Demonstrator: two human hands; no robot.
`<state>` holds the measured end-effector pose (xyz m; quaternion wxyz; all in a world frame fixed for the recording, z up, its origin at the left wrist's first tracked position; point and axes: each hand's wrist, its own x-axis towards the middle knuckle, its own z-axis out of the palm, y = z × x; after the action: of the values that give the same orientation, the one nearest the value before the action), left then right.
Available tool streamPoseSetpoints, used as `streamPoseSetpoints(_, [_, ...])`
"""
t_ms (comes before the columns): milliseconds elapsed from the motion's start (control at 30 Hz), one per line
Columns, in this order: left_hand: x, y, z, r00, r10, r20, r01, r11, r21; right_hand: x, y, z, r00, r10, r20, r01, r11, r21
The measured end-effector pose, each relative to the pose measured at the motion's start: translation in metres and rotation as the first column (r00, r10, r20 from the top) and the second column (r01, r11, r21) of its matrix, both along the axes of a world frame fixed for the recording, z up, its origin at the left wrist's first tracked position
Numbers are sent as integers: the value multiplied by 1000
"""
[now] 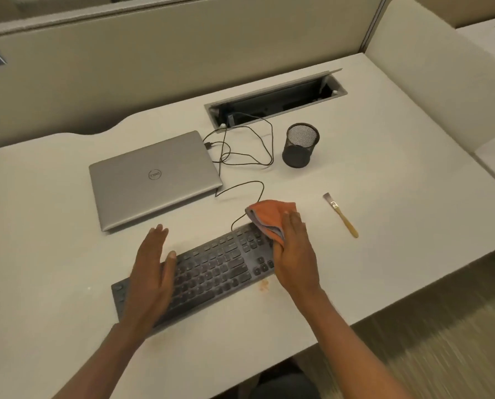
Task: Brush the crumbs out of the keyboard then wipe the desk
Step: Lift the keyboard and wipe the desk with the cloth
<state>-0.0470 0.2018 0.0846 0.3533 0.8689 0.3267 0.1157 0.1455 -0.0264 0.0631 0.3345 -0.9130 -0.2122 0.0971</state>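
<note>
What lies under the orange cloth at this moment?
The cloth, gripped by the right hand, lies over the far right corner of the keyboard and a bit of desk. That corner is covered, so whatever is on it cannot be seen.

Office cubicle, partition panels [154, 61], laptop [154, 180]

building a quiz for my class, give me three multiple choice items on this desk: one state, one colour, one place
1. The laptop is: A open, B shut, C on edge.
2. The cloth is mainly: A orange, B green, C white.
3. The brush lies: A on the laptop, B under the cloth, C on the desk, right of the keyboard.
Answers: 1 B, its lid is down, logo up; 2 A, orange shows above the right hand gripping it; 3 C, it lies bare on the desk.
</note>
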Motion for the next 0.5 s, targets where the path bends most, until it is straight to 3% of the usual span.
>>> streamPoseSetpoints(267, [-115, 41, -39, 974, -59, -220, 53, 998, -33, -14, 21, -25, 991, 104, 84, -87, 978, -191])
streamPoseSetpoints(500, [-130, 29, -46, 978, -64, -197, 47, 995, -92, -45, 41, -28, 986, 151, 77, -125, 955, -269])
